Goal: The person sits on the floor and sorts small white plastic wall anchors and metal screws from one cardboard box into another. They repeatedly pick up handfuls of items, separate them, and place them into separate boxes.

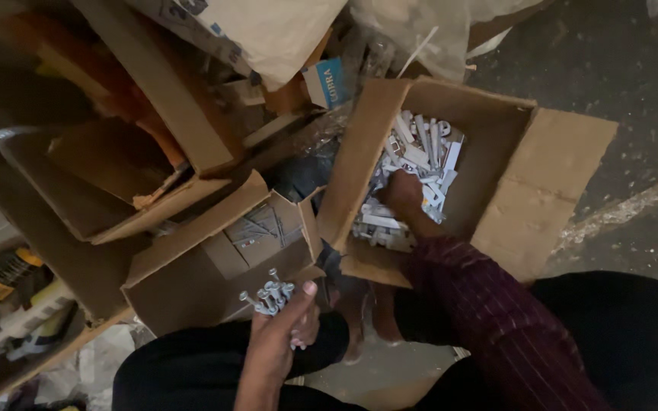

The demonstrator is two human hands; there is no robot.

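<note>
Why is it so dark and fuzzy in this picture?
Head view: dim light, with deep shadow over the lower frame. The white parts in the open box show brightest; the right hand among them looks soft. The left hand and its bolts are slightly blurred.

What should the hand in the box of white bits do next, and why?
Probably close the right hand on one of the white pieces and lift it out. That hand is already down among them in the open cardboard box, while the left hand holds a bunch of metal bolts beside the smaller box.
</note>
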